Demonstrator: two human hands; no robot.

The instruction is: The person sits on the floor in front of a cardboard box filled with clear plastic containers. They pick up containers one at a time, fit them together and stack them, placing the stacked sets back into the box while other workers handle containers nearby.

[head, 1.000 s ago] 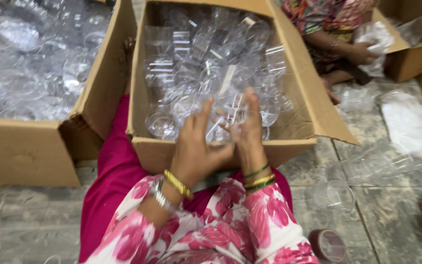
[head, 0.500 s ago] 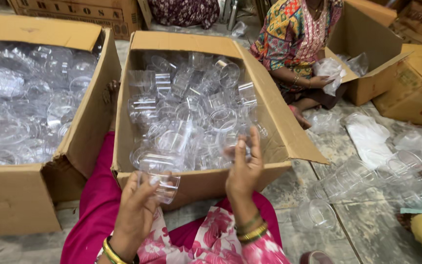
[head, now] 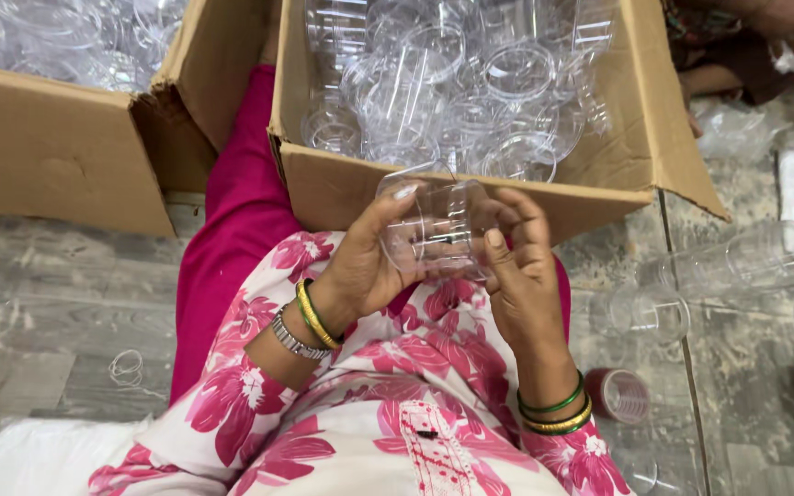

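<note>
I hold a small clear plastic container (head: 441,230) in front of my lap with both hands. My left hand (head: 365,262) grips its left side, thumb up on the rim. My right hand (head: 516,266) closes on its right side with fingers curled over it. Just beyond sits an open cardboard box (head: 342,188) filled with several clear plastic jars (head: 452,83). Both wrists carry bangles.
A second cardboard box (head: 57,147) of clear plastic pieces stands at the left. Stacked clear cups (head: 737,262) and a loose cup (head: 640,312) lie on the floor at the right, with a dark red lid (head: 619,395). Another person's hand (head: 788,23) works at the top right.
Both hands have drawn back from the box toward my lap and come together on one clear container. The view has tilted down and closer.
</note>
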